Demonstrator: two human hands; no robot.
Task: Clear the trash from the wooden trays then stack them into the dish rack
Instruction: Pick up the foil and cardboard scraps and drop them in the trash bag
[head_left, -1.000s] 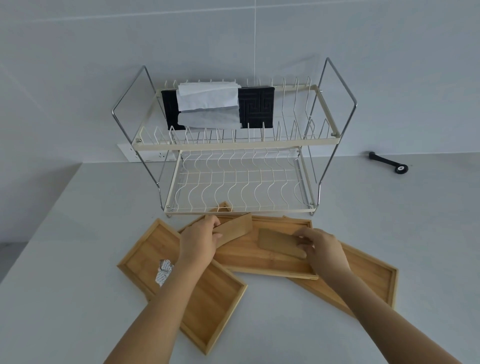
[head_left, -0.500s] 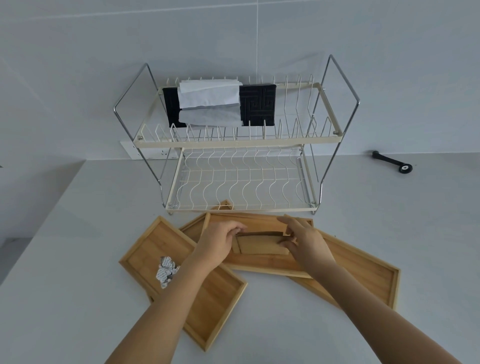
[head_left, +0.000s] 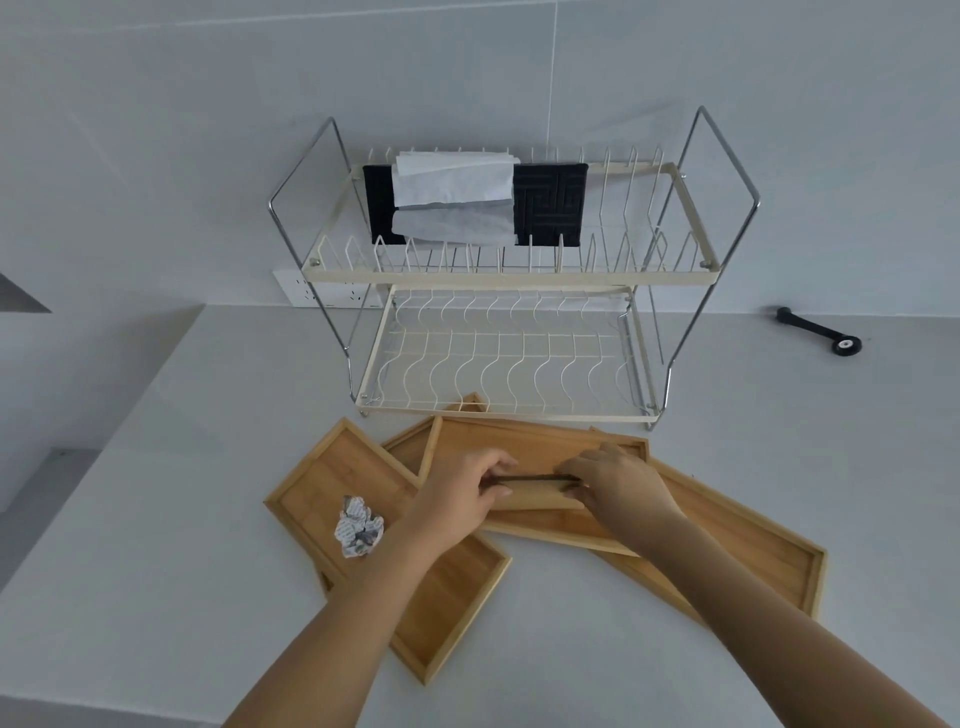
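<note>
We see two bare forearms, no sleeves, watch or rings; our left hand and right hand wear no gloves.

Wooden trays: four, overlapping — left, middle, right, one beneath. Paper wad: one. Dish rack: one, two tiers. Hands: two. Black tool: one.

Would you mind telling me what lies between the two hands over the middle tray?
In the head view, stacked flat wooden pieces span the gap, held at either end by the left hand and right hand.
</note>
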